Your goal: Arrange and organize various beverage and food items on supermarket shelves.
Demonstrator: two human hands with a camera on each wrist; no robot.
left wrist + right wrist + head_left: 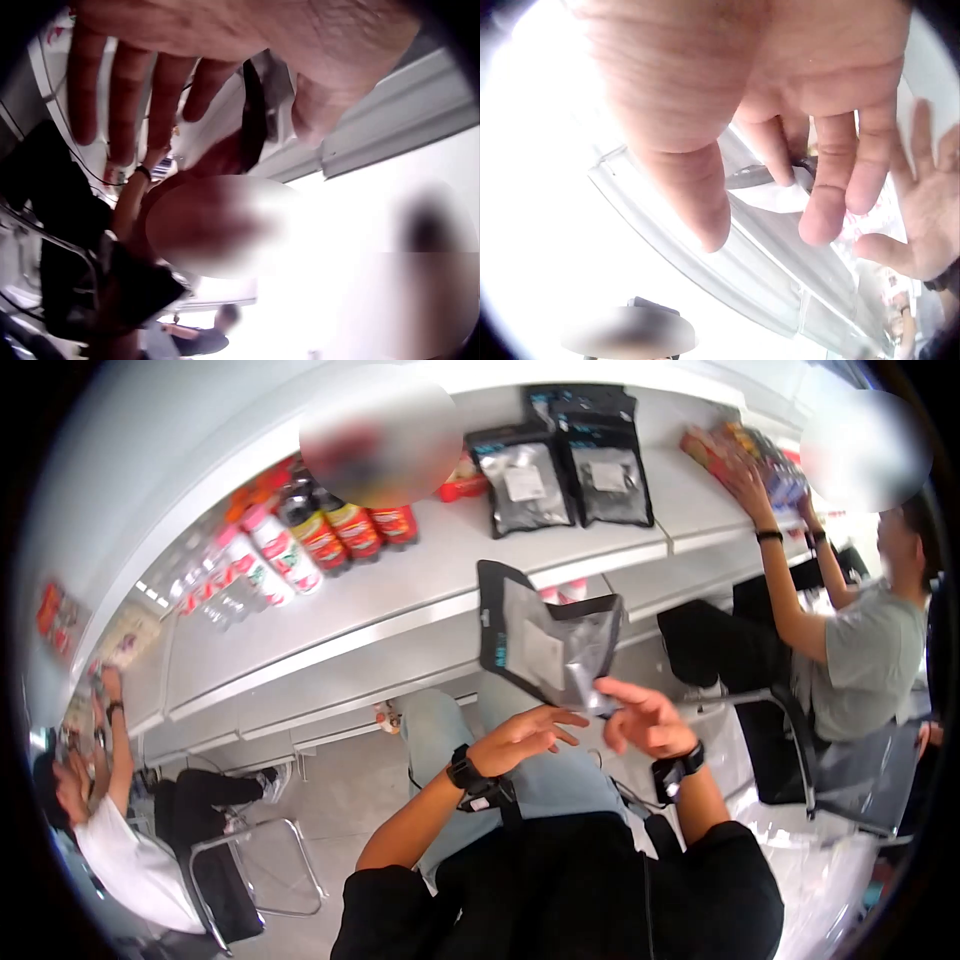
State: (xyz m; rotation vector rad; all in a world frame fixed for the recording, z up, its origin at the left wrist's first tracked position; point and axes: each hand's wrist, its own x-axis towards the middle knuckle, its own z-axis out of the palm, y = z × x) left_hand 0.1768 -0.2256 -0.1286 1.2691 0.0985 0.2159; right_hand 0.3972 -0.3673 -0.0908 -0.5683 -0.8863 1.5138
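Observation:
A black-bordered pouch (548, 645) with a clear grey front and a pale label lies tilted in front of the person's lap. The right hand (648, 720) is at its lower right corner, the index finger stretched along the edge and the other fingers loosely bent. In the right wrist view, the thumb (705, 202) stands apart from the fingers, with part of the pouch behind them. Beside the pouch's lower edge is the left hand (530, 740), its fingers extended. The left wrist view shows those fingers (129, 105) straight and spread, with the pouch's dark edge (253, 116) beyond.
Similar pouches (612, 475) stand on the white shelf (420, 595) ahead. Dark-capped bottles (350, 530) and pink-capped bottles (280, 550) are to the left. At the right, another person's hands touch colourful packets (755, 460). A seated person in white (140, 860) is at far left.

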